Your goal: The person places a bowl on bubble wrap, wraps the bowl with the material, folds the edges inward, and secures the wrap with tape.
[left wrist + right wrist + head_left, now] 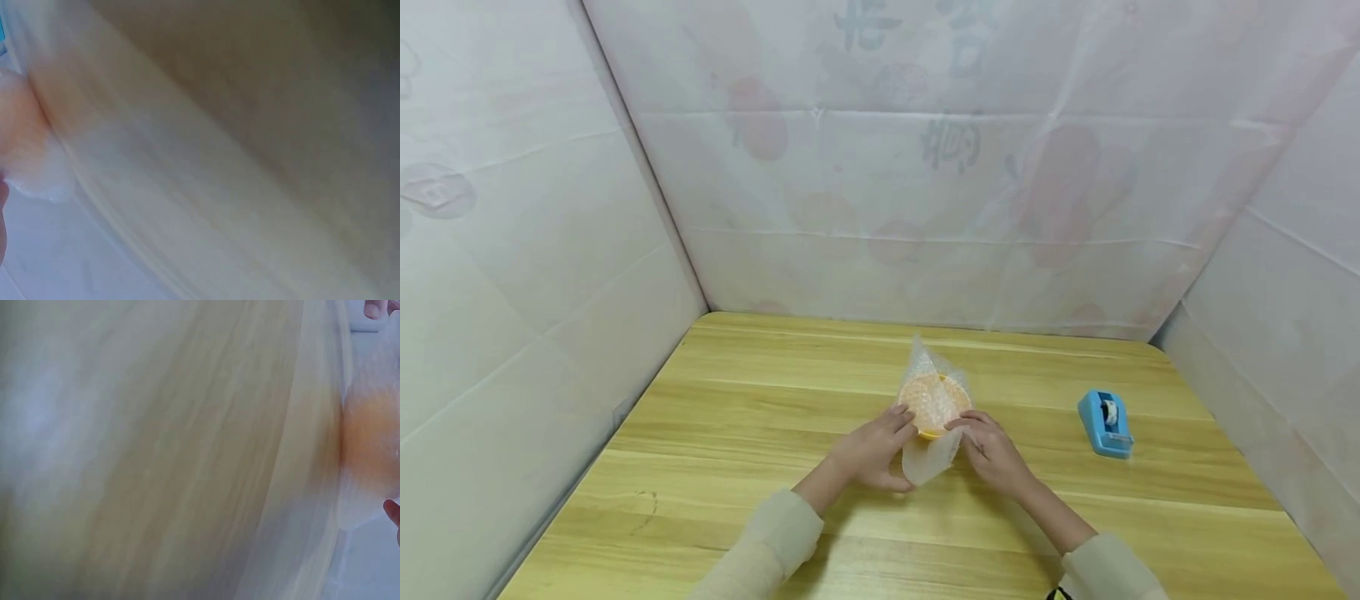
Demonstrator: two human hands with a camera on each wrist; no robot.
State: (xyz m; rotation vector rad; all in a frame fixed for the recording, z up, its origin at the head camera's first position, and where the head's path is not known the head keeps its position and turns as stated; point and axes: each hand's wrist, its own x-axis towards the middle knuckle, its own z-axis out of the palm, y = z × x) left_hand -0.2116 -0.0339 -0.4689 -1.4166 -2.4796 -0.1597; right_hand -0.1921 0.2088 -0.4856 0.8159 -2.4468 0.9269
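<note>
A round orange bowl (931,432) with a yellow-orange rim sits near the middle of the table, loosely covered in clear bubble wrap (929,460). One peak of the wrap stands up behind the bowl; another flap hangs out toward the front. On the left, my left hand (874,450) touches the bowl's edge with its fingertips, its thumb stretched beside the front flap. My right hand (996,457) pinches the wrap at the bowl's front right. In the right wrist view the wrapped bowl (374,440) shows at the right edge, with fingertips around it.
A blue tape dispenser (1107,423) with a roll of tape stands on the wooden table (745,433), to the right of the bowl. Pale printed sheets (865,192) hang around the table's back and sides. A small black-and-yellow item (1059,593) shows by the right sleeve.
</note>
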